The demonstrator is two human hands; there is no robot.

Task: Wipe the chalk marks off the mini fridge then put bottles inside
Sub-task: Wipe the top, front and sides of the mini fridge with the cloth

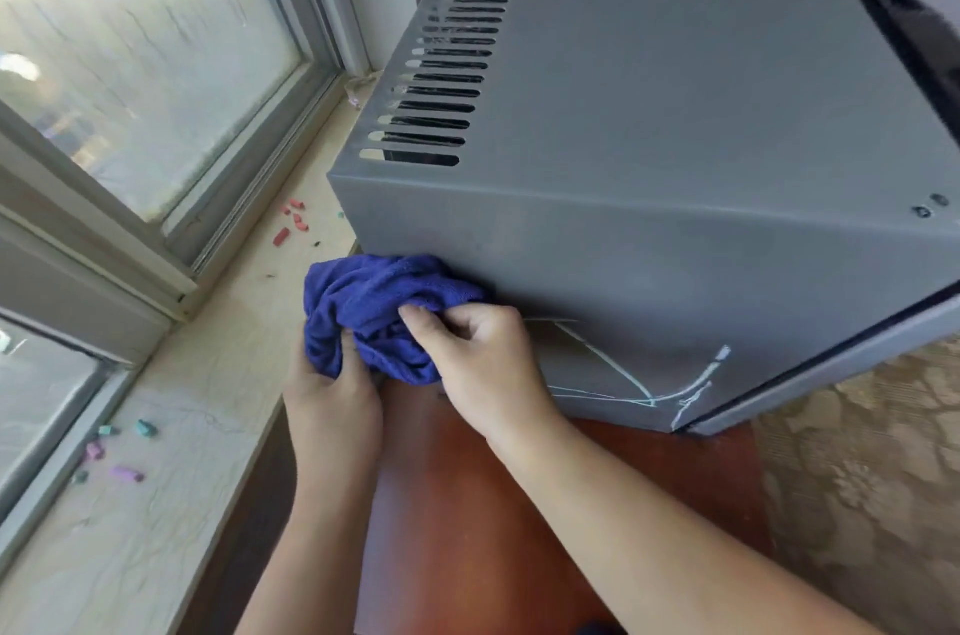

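A grey mini fridge (675, 114) stands on a reddish-brown wooden table (467, 504), seen from above and from its side. White chalk marks (634, 385) run across the lower part of the near side panel. A bunched blue cloth (374, 301) is held against the panel's lower left corner. My left hand (332, 405) grips the cloth from below. My right hand (478, 353) pinches its top fold, right beside the chalk lines. No bottles are in view.
A pale stone windowsill (171, 452) runs along the left under the window (130, 52). Red chalk bits (293, 218) and purple and teal chalk bits (122, 452) lie on it. Patterned beige carpet (857, 478) is at the right. The fridge's dark door edge (914, 26) is at the upper right.
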